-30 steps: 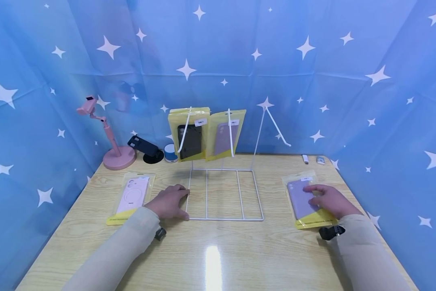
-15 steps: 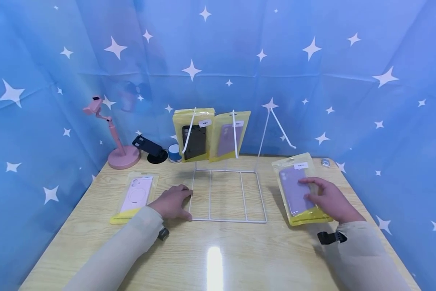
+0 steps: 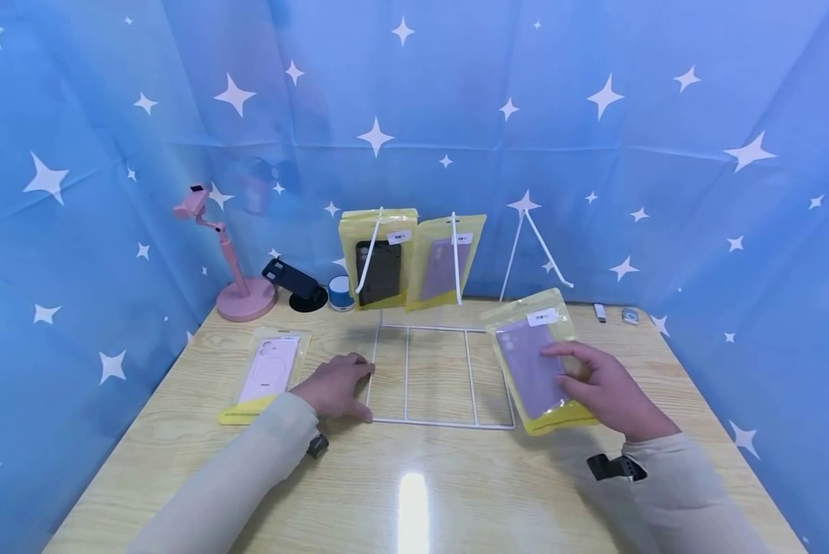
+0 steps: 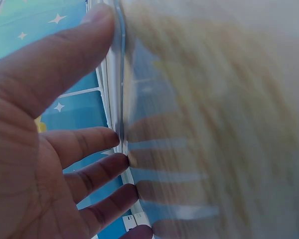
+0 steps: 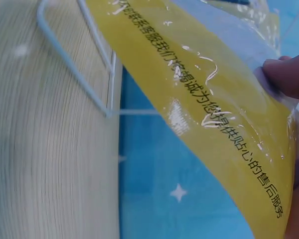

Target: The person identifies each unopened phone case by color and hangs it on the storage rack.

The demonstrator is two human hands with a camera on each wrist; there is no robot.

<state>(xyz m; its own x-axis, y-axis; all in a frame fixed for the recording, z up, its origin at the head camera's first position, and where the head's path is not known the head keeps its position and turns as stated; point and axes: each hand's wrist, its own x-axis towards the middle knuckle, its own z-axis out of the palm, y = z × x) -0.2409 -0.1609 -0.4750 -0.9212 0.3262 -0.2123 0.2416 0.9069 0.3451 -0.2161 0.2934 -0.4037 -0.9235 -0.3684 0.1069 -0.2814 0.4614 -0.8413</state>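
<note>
My right hand (image 3: 611, 388) pinches the side edge of a clear-and-yellow pouch (image 3: 560, 419) holding a purple phone case (image 3: 532, 369). The pouch is lifted off the table, tilted, over the right side of a white wire display rack (image 3: 442, 423). In the right wrist view its yellow bottom band (image 5: 199, 99) carries printed characters. My left hand (image 3: 334, 387) rests at the rack base's left side, its fingers fairly straight with fingertips on the tabletop in the left wrist view. Bagged black (image 3: 380, 273) and purple (image 3: 437, 269) phone cases hang on two hooks; the right hook (image 3: 549, 250) carries nothing.
A bagged pink phone case (image 3: 269, 373) lies left of my left hand. Behind it stand a pink stand (image 3: 244, 300), a black phone holder (image 3: 293, 281) and a small blue speaker (image 3: 341, 292). Small items, one a white stick (image 3: 599, 312), lie at the back right.
My right hand has picked the bagged purple phone case up off the table and carried it left toward the rack. The left hand stays at the rack base. The head view has shifted slightly.
</note>
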